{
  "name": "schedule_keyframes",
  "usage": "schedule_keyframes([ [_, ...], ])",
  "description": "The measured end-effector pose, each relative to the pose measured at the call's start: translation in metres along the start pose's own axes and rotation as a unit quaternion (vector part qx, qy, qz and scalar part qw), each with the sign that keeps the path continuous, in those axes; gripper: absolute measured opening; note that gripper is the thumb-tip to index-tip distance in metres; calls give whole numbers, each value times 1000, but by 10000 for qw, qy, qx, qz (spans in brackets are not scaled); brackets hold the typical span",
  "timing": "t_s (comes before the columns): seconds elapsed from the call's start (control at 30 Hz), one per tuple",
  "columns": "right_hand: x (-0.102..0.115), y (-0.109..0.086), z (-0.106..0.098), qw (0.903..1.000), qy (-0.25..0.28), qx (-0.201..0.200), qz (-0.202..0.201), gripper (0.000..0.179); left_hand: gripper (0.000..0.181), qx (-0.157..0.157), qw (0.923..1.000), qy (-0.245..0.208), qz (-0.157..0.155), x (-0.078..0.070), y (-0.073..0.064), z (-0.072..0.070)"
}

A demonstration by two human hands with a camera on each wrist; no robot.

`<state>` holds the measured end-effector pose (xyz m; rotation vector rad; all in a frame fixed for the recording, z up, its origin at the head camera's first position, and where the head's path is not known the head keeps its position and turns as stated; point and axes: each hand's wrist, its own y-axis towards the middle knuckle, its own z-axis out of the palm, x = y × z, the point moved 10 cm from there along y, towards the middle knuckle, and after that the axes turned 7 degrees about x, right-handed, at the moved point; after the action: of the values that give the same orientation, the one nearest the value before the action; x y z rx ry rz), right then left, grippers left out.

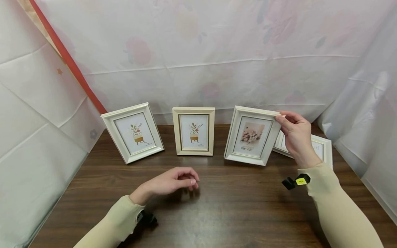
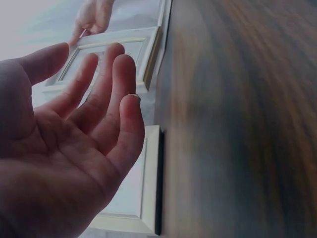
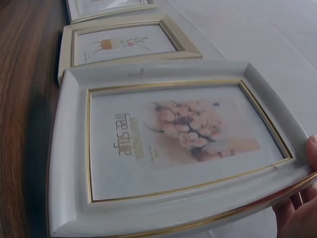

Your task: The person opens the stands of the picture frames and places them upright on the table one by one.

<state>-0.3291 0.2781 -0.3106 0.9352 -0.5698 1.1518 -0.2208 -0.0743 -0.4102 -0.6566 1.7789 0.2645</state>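
Observation:
My right hand [image 1: 296,132] pinches the upper right corner of a white picture frame [image 1: 228,137] with a pink flower print marked "free style". The frame is tilted, and in the right wrist view its gold inner edge [image 3: 148,85] shows up close. My left hand [image 1: 173,181] hovers above the table front, fingers loosely bent, holding nothing; the left wrist view shows the bare palm [image 2: 64,163]. Nearest to it, a cream picture frame [image 1: 211,137] with a potted-plant print stands upright in the middle.
Another white picture frame [image 1: 125,151] with a plant print stands angled at the left. Behind my right hand a further white frame [image 1: 327,151] lies low, partly hidden. All are on a dark wooden table [image 1: 235,206], with a pale floral cloth [image 1: 198,44] behind.

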Motion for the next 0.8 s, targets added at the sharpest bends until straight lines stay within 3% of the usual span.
schedule_keyframes([
  [0.17,-8,2,-1,9992,19,-339,194,17,22,-5,9999,107,-111,9,-6,-1],
  [0.37,-8,3,-4,9969,-374,-670,190,20,24,-71,9989,447,-134,11,-13,-7],
  [0.8,-19,7,-9,9897,-1035,-883,448,19,26,-204,9984,478,-230,11,-19,-17],
])
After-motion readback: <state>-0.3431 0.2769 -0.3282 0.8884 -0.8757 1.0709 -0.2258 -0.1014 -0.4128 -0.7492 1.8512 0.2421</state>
